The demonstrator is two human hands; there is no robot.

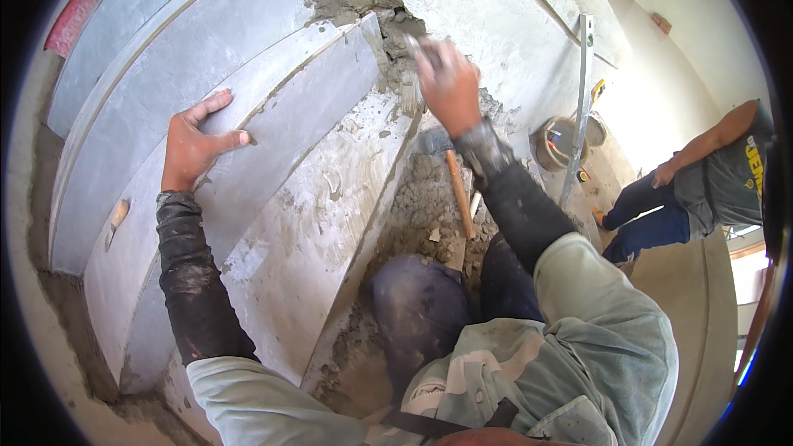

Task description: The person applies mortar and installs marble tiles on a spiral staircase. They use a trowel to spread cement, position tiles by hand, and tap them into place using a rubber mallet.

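Observation:
My left hand point(197, 142) rests with thumb and fingers apart on the upper edge of a grey stair slab point(306, 103). Its thumb lies over the front edge, the fingers on the flat tread. My right hand point(453, 89), smeared by motion, is closed around a thin metal tool point(411, 44) whose exact kind I cannot make out. That hand is beside rough wet mortar point(401, 66) filling the gap between the slab's end and the wall. Below it, a hammer point(461, 194) with a wooden handle lies on crumbled mortar.
A small wooden-handled trowel point(118, 215) lies on the left of the step. A spirit level point(581, 99) leans upright at the right, by a bucket point(562, 144). Further right stands another person point(702, 173). Loose rubble point(429, 223) lies near my knees.

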